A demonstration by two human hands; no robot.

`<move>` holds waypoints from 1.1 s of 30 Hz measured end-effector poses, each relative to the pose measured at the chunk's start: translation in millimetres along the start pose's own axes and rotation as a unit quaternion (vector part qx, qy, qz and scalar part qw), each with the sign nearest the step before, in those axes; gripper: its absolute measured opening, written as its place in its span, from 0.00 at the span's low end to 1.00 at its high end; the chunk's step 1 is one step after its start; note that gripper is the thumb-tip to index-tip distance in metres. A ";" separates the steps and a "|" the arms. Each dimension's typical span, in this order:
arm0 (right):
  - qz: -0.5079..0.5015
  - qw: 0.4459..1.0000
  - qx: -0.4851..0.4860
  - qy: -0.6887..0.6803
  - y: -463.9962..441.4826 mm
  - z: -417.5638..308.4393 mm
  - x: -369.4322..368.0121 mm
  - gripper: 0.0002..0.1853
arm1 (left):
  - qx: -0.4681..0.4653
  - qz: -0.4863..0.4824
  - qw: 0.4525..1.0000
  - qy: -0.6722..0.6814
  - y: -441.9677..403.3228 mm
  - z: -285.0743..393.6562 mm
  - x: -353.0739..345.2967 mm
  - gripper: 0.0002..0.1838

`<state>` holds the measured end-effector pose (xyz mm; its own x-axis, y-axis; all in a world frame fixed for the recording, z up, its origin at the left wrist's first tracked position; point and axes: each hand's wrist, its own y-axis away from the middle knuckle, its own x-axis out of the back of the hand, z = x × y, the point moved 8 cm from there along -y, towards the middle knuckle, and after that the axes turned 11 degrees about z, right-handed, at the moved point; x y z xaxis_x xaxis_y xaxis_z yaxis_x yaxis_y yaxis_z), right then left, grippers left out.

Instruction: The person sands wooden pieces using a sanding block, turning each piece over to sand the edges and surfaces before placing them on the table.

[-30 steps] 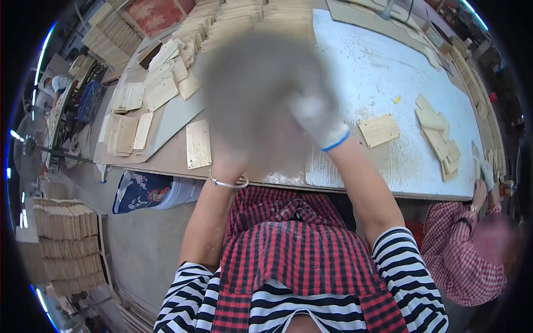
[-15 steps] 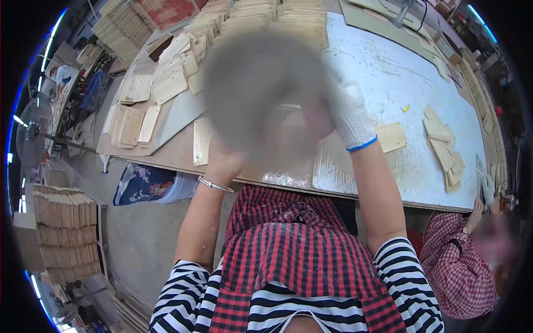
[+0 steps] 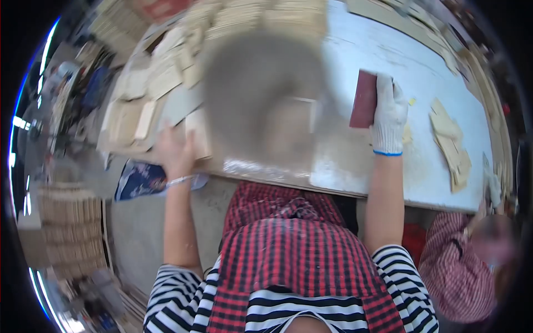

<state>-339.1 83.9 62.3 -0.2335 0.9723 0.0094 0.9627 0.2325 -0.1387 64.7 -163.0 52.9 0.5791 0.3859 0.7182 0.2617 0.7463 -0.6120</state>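
Note:
My right hand (image 3: 391, 114), in a white glove with a blue cuff, is closed on a dark red flat block (image 3: 364, 99) above the white board. My bare left hand (image 3: 176, 149), with a bracelet at the wrist, has its fingers spread at the left of the table's front edge. Beside its fingers lies a pale wooden plate (image 3: 199, 133); whether they touch is blurred. A round grey blur covers the middle of the table and hides what is there.
Stacks of wooden plates (image 3: 236, 21) stand at the back, and loose plates (image 3: 164, 77) lie on the left. Several thin pieces (image 3: 448, 139) lie on the right of the white board (image 3: 400, 55). A co-worker (image 3: 458, 266) is at the right corner.
My left hand has moved left from the blurred middle, towards the plate. My right hand has moved right, out of the blur, and the dark red block now shows clearly in it.

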 end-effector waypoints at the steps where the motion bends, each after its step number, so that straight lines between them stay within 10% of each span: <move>1: 0.037 0.998 -0.013 -0.047 -12.1 -5.2 18.6 0.19 | -0.032 0.023 0.999 -0.025 -4.8 34.6 9.6 0.29; 8: 0.159 0.973 -0.002 -0.168 -67.8 46.3 113.8 0.18 | -0.313 -0.149 0.868 0.355 69.8 295.7 -61.3 0.31; 12: 0.150 0.973 0.089 -0.150 -75.0 60.8 121.1 0.21 | -0.298 -0.297 0.842 0.337 90.9 380.9 -103.1 0.24; 18: 0.129 0.926 -0.058 -0.351 -36.9 18.9 70.8 0.27 | -0.201 -0.178 0.844 0.465 64.8 312.8 -67.7 0.18; 21: 0.168 0.908 -0.083 -0.374 -29.7 22.0 68.9 0.22 | -0.241 -0.078 0.923 0.290 50.1 229.9 -13.3 0.22; 33: 0.122 0.977 -0.093 -0.149 -13.0 37.0 39.4 0.19 | -0.081 -0.229 0.942 0.230 72.2 176.1 -42.2 0.23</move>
<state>-365.9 118.3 27.8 0.0037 0.9561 -0.2931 0.9964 0.0214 0.0823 -76.8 -30.0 36.7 0.6406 -0.2605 0.7223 0.6581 0.6709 -0.3417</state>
